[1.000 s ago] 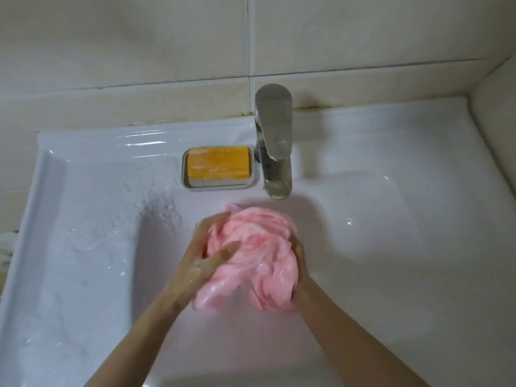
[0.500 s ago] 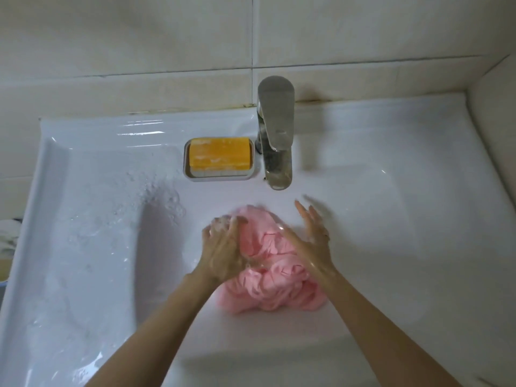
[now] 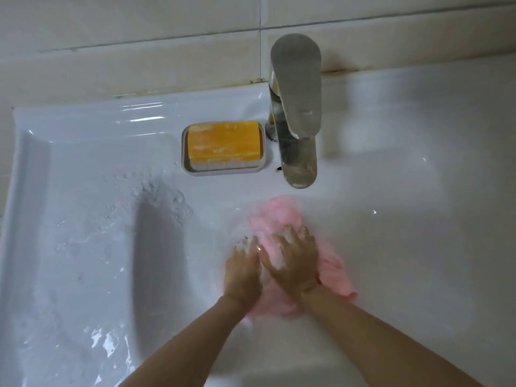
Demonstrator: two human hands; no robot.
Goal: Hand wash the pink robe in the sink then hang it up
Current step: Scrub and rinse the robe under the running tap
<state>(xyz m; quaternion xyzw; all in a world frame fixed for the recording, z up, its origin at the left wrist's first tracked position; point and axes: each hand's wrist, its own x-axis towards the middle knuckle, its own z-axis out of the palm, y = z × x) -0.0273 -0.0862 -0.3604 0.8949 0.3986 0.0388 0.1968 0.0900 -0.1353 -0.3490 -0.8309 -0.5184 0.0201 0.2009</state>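
Glossy white sink (image 3: pixel 97 247), wet and sudsy. Soft pink robe (image 3: pixel 279 216) lies bunched under left hand (image 3: pixel 243 270) and right hand (image 3: pixel 294 263), which press it with foamy fingers (image 3: pixel 290 236) spread, ungripping. Steel faucet (image 3: pixel 296 121) beyond the fingers; open basin leftward.

Kinda dim, flat light; glare streaks on the sink (image 3: pixel 142 111) rim, soft shadows, pink robe (image 3: pixel 279 216) blurry, edges bowed.

Plain pink soft cloth robe (image 3: pixel 282 219), unpatterned, paler under foam. Glossy white ceramic sink (image 3: pixel 83 191), with bright highlights and grey shadow. Orange rectangular soap bar (image 3: pixel 223 141), streaked whitish, in a grey rounded-rectangle soap dish (image 3: pixel 223 171). Brushed silver metal tap (image 3: pixel 296 107). Cream glazed wall tiles (image 3: pixel 139 37), dark grout lines. White suds fleck the left hand (image 3: pixel 243 270) and right hand (image 3: pixel 296 261).
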